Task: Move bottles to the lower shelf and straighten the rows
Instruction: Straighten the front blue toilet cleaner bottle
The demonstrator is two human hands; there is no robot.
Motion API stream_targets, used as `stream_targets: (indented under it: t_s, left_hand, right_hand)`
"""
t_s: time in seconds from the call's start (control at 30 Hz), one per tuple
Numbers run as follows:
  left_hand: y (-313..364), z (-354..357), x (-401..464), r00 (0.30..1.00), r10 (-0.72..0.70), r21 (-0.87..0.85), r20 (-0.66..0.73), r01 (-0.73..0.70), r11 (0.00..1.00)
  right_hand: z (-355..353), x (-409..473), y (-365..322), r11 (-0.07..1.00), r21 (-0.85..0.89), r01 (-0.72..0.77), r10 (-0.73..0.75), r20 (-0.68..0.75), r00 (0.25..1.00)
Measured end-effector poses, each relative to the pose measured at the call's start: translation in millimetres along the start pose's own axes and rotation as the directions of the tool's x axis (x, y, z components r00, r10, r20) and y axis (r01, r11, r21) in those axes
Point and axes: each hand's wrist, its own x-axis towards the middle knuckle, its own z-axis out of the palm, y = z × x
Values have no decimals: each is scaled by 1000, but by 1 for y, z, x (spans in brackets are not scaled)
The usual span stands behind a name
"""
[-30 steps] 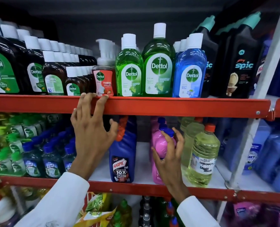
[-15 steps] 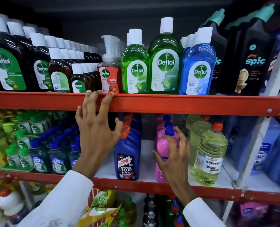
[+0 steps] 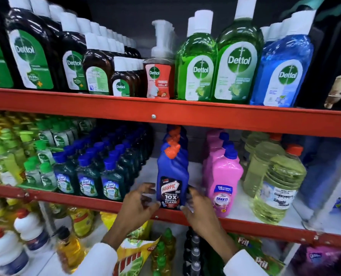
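A blue Harpic bottle with an orange cap stands at the front of the lower shelf, with more of the same behind it. My left hand touches its lower left side and my right hand its lower right side, fingers curled around the base. A row of pink Shakti bottles stands just to the right. The upper shelf carries Dettol bottles: brown ones, a red foaming pump, green ones and a blue one.
Dark green Lizol bottles fill the lower shelf to the left of the Harpic row. Pale yellow cleaner bottles stand to the right of the pink ones. Below are pouches and more bottles. White shelf floor shows between the rows.
My left hand left the upper shelf's red edge and dropped to the Harpic bottle. My right hand moved left from the pink bottle to the Harpic bottle. The view came closer.
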Motion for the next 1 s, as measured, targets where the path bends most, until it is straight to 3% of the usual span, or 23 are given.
stream_targets:
  t_s: [0.2,0.67,0.9,1.0]
  left_hand:
    - [-3,3,12,996,33,7,84,-34,999]
    - [-10,12,15,999,37,114,-12,-35,993]
    - [-7,11,15,1000,-2,92,17,1,996]
    - [0,18,7,998,-17,-11,-68,17,1000]
  right_hand:
    - [3,10,12,1000,-10,-6,6,32,999]
    - [11,12,28,988,148,38,-42,19,999]
    - [8,9,26,988,150,31,-32,4,999]
    - [-1,-8,23,972,236,20,-19,-4,1000]
